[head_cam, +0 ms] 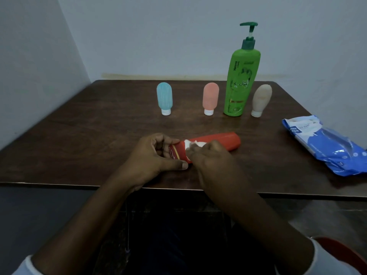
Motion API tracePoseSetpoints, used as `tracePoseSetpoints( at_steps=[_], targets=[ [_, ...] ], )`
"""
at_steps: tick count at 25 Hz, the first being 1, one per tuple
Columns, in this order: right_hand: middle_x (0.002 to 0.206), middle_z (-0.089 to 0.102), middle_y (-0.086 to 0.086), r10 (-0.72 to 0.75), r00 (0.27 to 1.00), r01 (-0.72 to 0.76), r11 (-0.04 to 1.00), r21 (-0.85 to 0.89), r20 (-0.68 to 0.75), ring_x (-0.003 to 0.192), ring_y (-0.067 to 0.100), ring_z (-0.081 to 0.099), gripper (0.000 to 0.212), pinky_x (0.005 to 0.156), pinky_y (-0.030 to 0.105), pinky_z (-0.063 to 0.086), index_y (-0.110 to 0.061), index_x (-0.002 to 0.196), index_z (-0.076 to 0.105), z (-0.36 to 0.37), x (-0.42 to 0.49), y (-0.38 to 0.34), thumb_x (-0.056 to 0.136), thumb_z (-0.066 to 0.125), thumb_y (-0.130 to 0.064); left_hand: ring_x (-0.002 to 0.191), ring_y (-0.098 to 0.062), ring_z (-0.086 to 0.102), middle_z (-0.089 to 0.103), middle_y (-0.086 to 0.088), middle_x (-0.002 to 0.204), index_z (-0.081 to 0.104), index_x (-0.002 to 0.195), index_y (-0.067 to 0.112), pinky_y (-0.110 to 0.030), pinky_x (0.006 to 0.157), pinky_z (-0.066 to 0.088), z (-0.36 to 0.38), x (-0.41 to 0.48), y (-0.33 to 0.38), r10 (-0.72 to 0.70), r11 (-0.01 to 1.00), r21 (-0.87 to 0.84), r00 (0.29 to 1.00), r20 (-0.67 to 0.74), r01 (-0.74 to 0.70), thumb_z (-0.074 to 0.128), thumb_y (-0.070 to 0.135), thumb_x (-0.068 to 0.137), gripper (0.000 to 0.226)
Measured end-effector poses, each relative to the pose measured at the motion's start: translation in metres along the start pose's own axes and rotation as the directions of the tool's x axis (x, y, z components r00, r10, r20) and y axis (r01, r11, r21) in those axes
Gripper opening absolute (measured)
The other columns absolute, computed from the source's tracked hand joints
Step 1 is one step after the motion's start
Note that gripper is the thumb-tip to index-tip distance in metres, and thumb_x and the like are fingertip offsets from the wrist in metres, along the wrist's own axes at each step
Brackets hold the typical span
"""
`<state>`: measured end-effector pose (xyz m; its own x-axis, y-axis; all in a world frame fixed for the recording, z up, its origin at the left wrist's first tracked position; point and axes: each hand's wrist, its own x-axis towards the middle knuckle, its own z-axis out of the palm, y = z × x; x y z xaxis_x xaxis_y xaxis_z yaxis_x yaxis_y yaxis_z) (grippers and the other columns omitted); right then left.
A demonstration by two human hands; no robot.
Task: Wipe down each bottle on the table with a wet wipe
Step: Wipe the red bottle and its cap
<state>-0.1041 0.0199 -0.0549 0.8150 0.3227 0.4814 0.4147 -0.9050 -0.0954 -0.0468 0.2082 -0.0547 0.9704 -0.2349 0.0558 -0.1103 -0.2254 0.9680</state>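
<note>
A red bottle [224,141] lies on its side near the front of the dark wooden table [89,135]. My left hand [153,155] grips its near end, thumb underneath and fingers curled over the top. My right hand [208,155] holds a white wet wipe [193,144] against the middle of the bottle. Four more bottles stand in a row further back: a blue one [164,98], a pink one [210,98], a tall green pump bottle [241,80] and a beige one [261,99].
A blue pack of wet wipes [325,141] lies at the table's right edge. Grey walls close in behind the table and on the left. The table's front edge runs just below my wrists.
</note>
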Motion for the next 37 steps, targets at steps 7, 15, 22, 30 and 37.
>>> tracePoseSetpoints(
  at_steps=[7,15,22,30,37],
  targets=[
    [0.124,0.063,0.01,0.43,0.899,-0.418,0.899,-0.128,0.083,0.114,0.026,0.051,0.035,0.089,0.031,0.035,-0.021,0.129,0.063,-0.031,0.016,0.083,0.095,0.055,-0.015,0.082,-0.016,0.069,0.074,-0.012,0.096,0.073,0.11,0.018,-0.032,0.078,0.063,0.001,0.001,-0.002,0.05,0.999,0.019,0.999,-0.01,-0.049,0.101,0.005,0.052,0.066],
    [0.121,0.069,0.009,0.013,0.999,-0.016,0.996,0.09,0.033,0.114,0.024,0.064,0.047,0.106,0.017,0.024,-0.01,0.118,0.069,0.008,0.021,0.003,0.077,0.047,-0.006,0.097,-0.033,0.076,0.077,-0.012,0.106,0.072,0.109,0.013,-0.042,0.084,0.065,0.0,0.001,-0.004,0.047,0.998,-0.029,0.999,-0.026,-0.048,0.098,-0.007,0.05,0.067],
    [0.136,0.059,0.005,0.437,0.895,-0.427,0.897,-0.112,0.089,0.124,0.023,0.053,0.045,0.102,0.032,0.038,-0.025,0.14,0.051,-0.036,0.028,0.059,0.096,0.051,-0.015,0.086,-0.014,0.073,0.074,-0.007,0.105,0.072,0.109,0.016,-0.028,0.075,0.06,0.003,0.004,-0.002,0.049,0.998,-0.031,0.999,-0.012,-0.049,0.099,-0.004,0.05,0.067],
    [0.154,0.039,0.002,0.074,0.975,-0.079,0.997,0.013,0.211,0.142,0.016,0.034,0.062,0.115,0.023,0.017,-0.019,0.149,0.038,-0.011,0.045,0.003,0.091,0.059,-0.013,0.095,-0.02,0.077,0.076,-0.006,0.106,0.071,0.108,0.012,-0.03,0.077,0.063,0.004,0.0,-0.002,0.044,0.999,-0.025,0.999,-0.029,-0.045,0.097,-0.01,0.05,0.067],
    [0.121,0.067,0.002,0.4,0.911,-0.383,0.911,-0.155,0.101,0.109,0.024,0.061,0.038,0.087,0.033,0.045,-0.027,0.126,0.064,-0.03,0.027,0.079,0.092,0.052,-0.016,0.088,-0.012,0.074,0.073,0.001,0.108,0.069,0.108,0.013,-0.03,0.076,0.063,0.005,-0.002,-0.002,0.072,0.997,-0.004,0.997,-0.019,-0.072,0.097,-0.01,0.053,0.066]
  ],
)
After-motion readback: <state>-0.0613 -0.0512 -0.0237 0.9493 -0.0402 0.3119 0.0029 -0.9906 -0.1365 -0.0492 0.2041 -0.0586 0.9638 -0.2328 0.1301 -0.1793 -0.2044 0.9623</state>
